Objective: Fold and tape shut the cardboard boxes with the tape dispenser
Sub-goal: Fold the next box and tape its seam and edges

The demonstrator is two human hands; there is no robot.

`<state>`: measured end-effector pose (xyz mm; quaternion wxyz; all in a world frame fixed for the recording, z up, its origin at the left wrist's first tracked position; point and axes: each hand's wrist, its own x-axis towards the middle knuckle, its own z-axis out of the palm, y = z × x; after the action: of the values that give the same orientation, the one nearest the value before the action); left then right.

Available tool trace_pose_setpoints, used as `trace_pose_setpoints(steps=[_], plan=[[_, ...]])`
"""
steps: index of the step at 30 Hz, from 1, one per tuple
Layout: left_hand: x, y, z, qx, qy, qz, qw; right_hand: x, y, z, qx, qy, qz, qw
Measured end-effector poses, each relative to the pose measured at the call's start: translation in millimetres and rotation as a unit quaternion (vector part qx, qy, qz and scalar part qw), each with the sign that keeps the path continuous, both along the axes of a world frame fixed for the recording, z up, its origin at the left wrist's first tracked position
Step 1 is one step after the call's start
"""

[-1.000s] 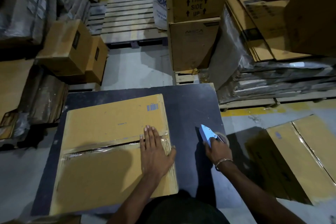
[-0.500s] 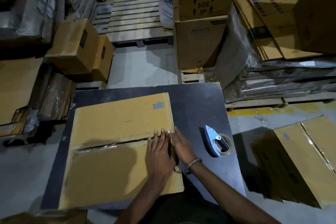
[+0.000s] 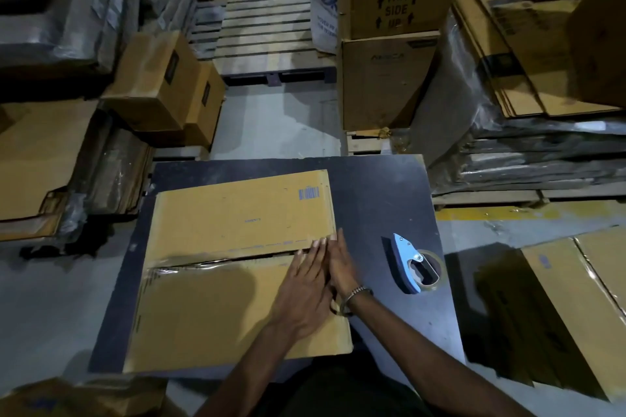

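Hands flat on flattened cardboard box (image 3: 237, 281) at desk (image 3: 389, 200) centre: left hand (image 3: 306, 291) pressing with straight fingers on near flap by taped seam, right hand (image 3: 342, 264) alongside, fingers extended at seam's right end, gripping nothing. Stiff, light board, likely to slide; best held at flap edges. Further right, tape dispenser (image 3: 411, 264) lying untouched. Beyond, stacked cartons (image 3: 389, 44), wooden pallet (image 3: 264, 34).

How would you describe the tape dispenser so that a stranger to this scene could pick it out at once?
Find the dark table in the middle of the warehouse floor. The tape dispenser lies alone on its right side, apart from the flat box under both hands. It is the only pale blue thing there, with a tape roll fitted in it.
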<state>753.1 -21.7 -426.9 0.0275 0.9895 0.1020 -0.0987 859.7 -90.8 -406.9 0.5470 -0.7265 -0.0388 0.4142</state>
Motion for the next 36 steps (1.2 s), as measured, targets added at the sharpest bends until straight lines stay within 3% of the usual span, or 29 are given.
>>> trace_pose_setpoints(steps=[3, 6, 10, 17, 19, 23, 26, 28, 30, 32, 36], plan=[[-23.1, 40.0, -1.7, -0.084, -0.015, 0.046, 0.995, 5.2, -4.8, -12.9, -0.055, -0.086, 0.042, 0.994], [-58.9, 89.0, -8.0, -0.067, -0.053, 0.2, 0.976, 6.7, -6.9, -25.5, -0.072, -0.104, 0.056, 0.99], [-108.6, 148.0, -10.3, -0.059, -0.069, 0.369, 0.925, 5.8, -7.4, -28.4, -0.093, -0.144, 0.056, 0.984], [-120.6, 182.4, -5.8, -0.036, -0.089, 0.439, 0.894, 2.8, -2.5, -15.3, -0.103, -0.178, 0.061, 0.977], [-105.8, 173.4, -5.1, -0.025, -0.099, 0.4, 0.911, 2.3, -1.8, -13.3, -0.103, -0.168, 0.06, 0.978], [-56.2, 132.8, -5.6, -0.078, -0.102, 0.171, 0.977, 9.6, -1.2, -4.9, -0.131, -0.174, 0.108, 0.97], [-18.8, 95.7, -4.9, -0.119, -0.135, 0.015, 0.984, 16.3, -0.2, -2.1, -0.163, -0.172, 0.15, 0.96], [-1.2, 80.8, -6.4, -0.136, -0.144, -0.023, 0.98, 14.3, 0.9, 2.6, -0.17, -0.159, 0.137, 0.963], [10.5, 72.3, -9.4, -0.149, -0.14, -0.043, 0.978, 11.3, -4.5, -0.2, -0.169, -0.102, 0.033, 0.98], [16.9, 67.2, -14.1, -0.139, -0.128, -0.058, 0.98, 9.2, -21.8, -9.6, -0.192, -0.084, -0.076, 0.975], [14.9, 63.0, -23.7, -0.111, -0.123, -0.067, 0.984, 14.0, -83.4, -35.0, -0.347, -0.232, -0.112, 0.902]])
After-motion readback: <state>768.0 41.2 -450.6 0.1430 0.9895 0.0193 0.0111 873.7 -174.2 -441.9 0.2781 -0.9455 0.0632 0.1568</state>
